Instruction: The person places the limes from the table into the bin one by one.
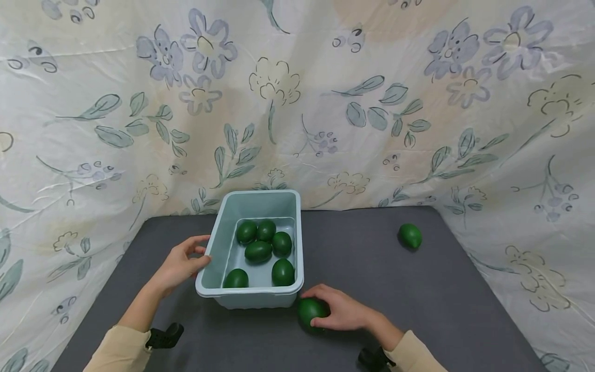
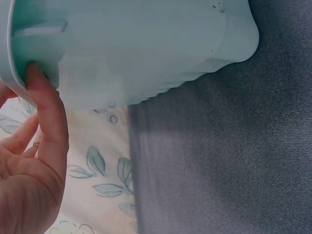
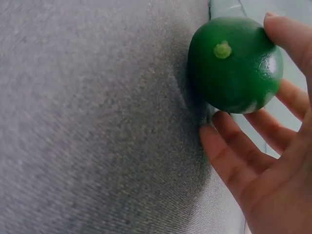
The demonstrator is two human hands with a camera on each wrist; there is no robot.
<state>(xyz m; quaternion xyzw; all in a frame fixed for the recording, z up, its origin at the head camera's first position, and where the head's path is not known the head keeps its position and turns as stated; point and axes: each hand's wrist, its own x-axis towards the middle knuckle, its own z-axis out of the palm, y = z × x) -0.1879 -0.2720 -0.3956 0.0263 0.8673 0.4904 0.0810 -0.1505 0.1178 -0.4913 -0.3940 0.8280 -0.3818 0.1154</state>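
A pale blue-green plastic bin (image 1: pixel 251 298) stands on the dark table, with several green limes (image 1: pixel 257 252) on its floor. My left hand (image 1: pixel 183 263) grips the bin's left rim; in the left wrist view, a digit of the left hand (image 2: pixel 36 165) curls up under the rim. Beside the bin's near right corner, my right hand (image 1: pixel 341 308) holds a lime (image 1: pixel 310 311) between thumb and fingers. The right wrist view shows this lime (image 3: pixel 234 63) with its pale stem nub, and the right hand (image 3: pixel 273 170) around its side. Whether the lime touches the table is unclear.
Another lime (image 1: pixel 410 236) lies by itself at the back right of the grey-covered table (image 1: pixel 372 258). A flower-printed cloth (image 1: pixel 316 103) hangs behind the table and down both sides. Black straps with wrist cameras sit on both forearms.
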